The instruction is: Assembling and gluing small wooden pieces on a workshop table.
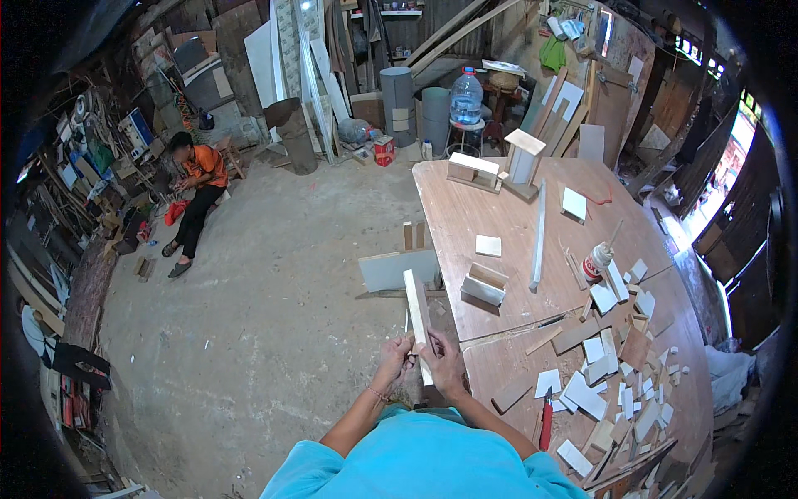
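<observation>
Just in front of my body, above the table's left edge, I hold a long narrow wooden board point(418, 312) with a pale edge and brown side. It tilts up and away from me. My right hand point(444, 366) is closed around its lower right side. On the other side, my left hand point(394, 359) is closed with its fingertips against the board's lower part; some of its fingers are hidden. Nearest on the table point(449, 208) is a small open wooden box point(485, 284). A red-handled cutting tool point(546, 422) lies to the right of my right arm.
Small white and brown offcuts point(594, 391) litter the table's right side, around a glue bottle point(595, 261). A metal strip point(539, 237) and wooden assemblies point(525, 156) are farther back. A grey panel point(397, 270) stands left of the table. One person point(204, 175) sits far left; another point(62, 349) is nearer.
</observation>
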Demonstrator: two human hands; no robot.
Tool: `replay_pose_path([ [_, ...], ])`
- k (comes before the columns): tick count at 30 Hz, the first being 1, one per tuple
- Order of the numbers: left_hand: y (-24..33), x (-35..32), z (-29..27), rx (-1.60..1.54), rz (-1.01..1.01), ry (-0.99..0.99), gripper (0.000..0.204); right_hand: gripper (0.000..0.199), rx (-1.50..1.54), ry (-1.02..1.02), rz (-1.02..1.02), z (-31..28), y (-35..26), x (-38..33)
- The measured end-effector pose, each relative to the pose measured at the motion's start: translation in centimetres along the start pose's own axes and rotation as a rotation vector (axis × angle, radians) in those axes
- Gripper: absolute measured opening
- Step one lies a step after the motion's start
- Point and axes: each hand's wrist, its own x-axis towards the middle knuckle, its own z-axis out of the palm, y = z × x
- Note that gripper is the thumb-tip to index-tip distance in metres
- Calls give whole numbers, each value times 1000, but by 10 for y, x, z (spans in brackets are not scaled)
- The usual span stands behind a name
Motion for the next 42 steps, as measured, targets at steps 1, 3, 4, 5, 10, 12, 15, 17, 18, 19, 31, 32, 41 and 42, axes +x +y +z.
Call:
replay_pose_path([
  [1,-1,-1,-2,1,22,-13,14,41,0,0,3,-1,2,1],
  [3,-5,-9,-4,41,-7,-10,14,41,18,-52,76,-2,-11,8],
  [4,-7,-11,-3,82,-32,-17,13,41,19,-58,77,-3,-14,16],
  [5,-8,-16,2,111,-64,-109,14,43,86,-15,131,-6,-14,25],
  [10,-3,-19,14,68,-19,-66,13,46,54,21,210,-9,-2,29],
  [12,-1,-14,8,30,24,-58,13,42,-137,-37,104,-6,-10,8],
  [15,-4,-7,0,29,-20,-14,12,41,-117,13,-22,-3,-1,9],
  [17,3,-13,13,105,-63,-69,13,45,-62,-5,229,-6,7,24],
  [18,6,-22,19,172,-107,-113,13,43,4,91,172,-7,6,34],
  [19,-6,-18,19,99,-94,-127,15,43,35,90,196,-13,4,41],
  [31,-15,0,20,349,-18,-59,15,43,-209,128,44,-21,20,23],
  [32,-19,-2,19,362,-33,-74,15,41,-169,174,52,-24,26,29],
  [41,-16,12,21,175,-54,-53,15,50,-301,132,-25,-32,2,-4],
  [42,-14,8,25,203,-57,-45,15,50,-298,135,-20,-36,8,-1],
])
